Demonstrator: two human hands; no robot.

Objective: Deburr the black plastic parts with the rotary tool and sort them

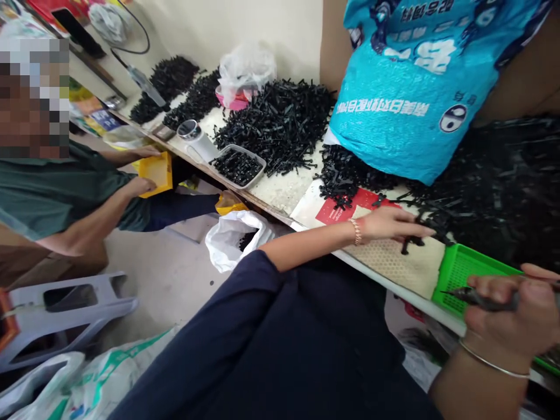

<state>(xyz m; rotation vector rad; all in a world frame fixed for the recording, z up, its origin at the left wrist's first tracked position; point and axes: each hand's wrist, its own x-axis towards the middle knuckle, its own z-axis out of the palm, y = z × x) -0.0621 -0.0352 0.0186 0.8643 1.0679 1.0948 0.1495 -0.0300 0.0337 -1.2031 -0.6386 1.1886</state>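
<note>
My left hand [389, 226], with a bracelet at the wrist, is over a beige textured mat [394, 268] at the table's front edge. Its fingers are closed on a small black plastic part [406, 245], partly hidden under them. More black parts lie just beyond the fingertips. On the right, my right hand [516, 306] grips a slim, dark pointed tool [475, 296], its tip aimed left; its exact kind is unclear. Beneath that tool is a green plastic basket [476, 259] with a perforated bottom.
A big blue bag [406, 105] stands among heaps of black parts [280, 122]. Left along the table are a clear tub [238, 166] of parts and a white cup [196, 140]. A co-worker [74, 186] holds a yellow tray [156, 174]. A stool [70, 309] stands on the floor.
</note>
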